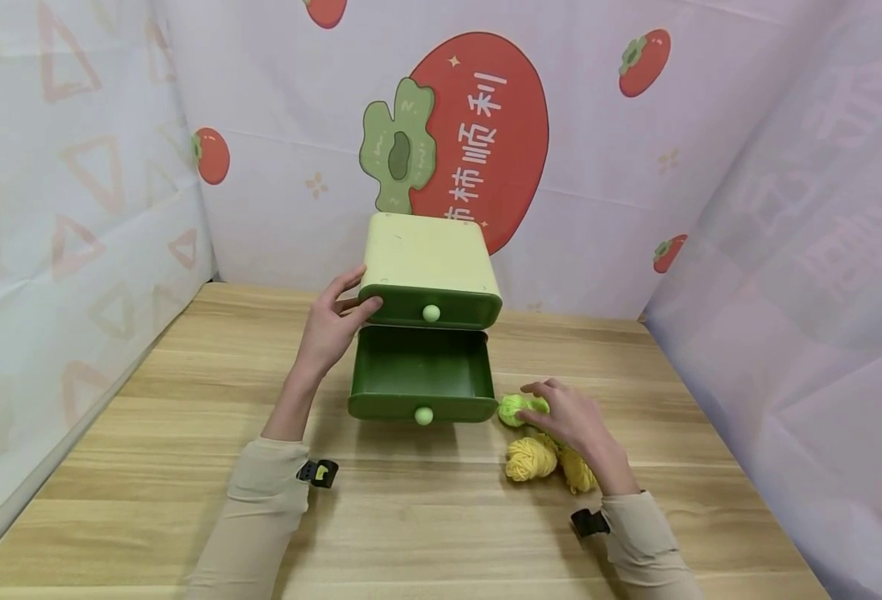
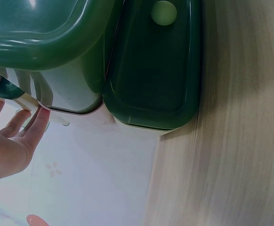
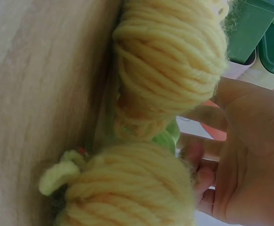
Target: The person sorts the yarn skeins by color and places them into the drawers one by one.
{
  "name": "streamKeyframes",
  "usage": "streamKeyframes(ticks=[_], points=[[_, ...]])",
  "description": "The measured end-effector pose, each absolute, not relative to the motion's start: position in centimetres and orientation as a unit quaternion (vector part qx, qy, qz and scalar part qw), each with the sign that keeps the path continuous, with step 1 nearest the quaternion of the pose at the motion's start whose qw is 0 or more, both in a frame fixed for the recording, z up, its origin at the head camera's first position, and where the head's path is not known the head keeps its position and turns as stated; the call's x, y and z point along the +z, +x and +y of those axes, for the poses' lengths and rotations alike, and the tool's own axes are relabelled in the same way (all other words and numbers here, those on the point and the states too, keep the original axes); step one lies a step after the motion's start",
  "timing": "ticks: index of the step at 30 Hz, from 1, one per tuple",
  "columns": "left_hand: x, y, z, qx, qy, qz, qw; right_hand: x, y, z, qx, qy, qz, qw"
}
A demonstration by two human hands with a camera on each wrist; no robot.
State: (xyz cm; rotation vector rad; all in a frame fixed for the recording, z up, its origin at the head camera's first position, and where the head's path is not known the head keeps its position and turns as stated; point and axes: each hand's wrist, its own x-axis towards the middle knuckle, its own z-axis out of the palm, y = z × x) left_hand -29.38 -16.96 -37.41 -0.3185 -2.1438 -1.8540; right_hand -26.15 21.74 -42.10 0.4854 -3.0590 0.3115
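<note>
A small cabinet (image 1: 426, 250) has a cream top and two green drawers with pale round knobs. Its upper drawer (image 1: 399, 307) is pushed in, while the lower drawer (image 1: 422, 371) is pulled out, its green inside showing. At the cabinet's upper left side, my left hand (image 1: 327, 333) touches it, thumb at the front corner and fingers extended along the side. My right hand (image 1: 568, 417) is over a bright green yarn ball (image 1: 511, 410), thumb and fingers spread around it. Close under that hand lie a yellow yarn ball (image 1: 529, 458) and another yellow yarn ball (image 1: 578, 472).
The cabinet stands on a wood-grain table (image 1: 426, 517) near the back wall (image 1: 283, 225), which is a printed cloth with red persimmons. White cloth side walls (image 1: 809, 317) border the table left and right.
</note>
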Motion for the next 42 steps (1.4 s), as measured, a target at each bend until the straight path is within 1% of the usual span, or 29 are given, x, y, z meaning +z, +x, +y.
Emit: streamKeyframes(ticks=[11, 17, 34, 42], points=[[-37.4, -29.4, -17.0, -0.643, -0.108, -0.745, 0.143, -42.6, -26.5, 21.5, 0.091, 0.159, -0.983, -0.010], [-37.3, -29.4, -17.0, -0.646, -0.100, -0.745, 0.137, -42.7, -26.5, 21.4, 0.104, 0.154, -0.983, -0.004], [-37.3, -29.6, -16.9, -0.647, -0.105, -0.743, 0.136, -42.2, -26.2, 21.4, 0.112, 0.161, -0.978, 0.071], [-37.4, -29.6, -16.9, -0.646, -0.112, -0.741, 0.143, -41.6, -26.0, 21.1, 0.134, 0.183, -0.964, 0.140]])
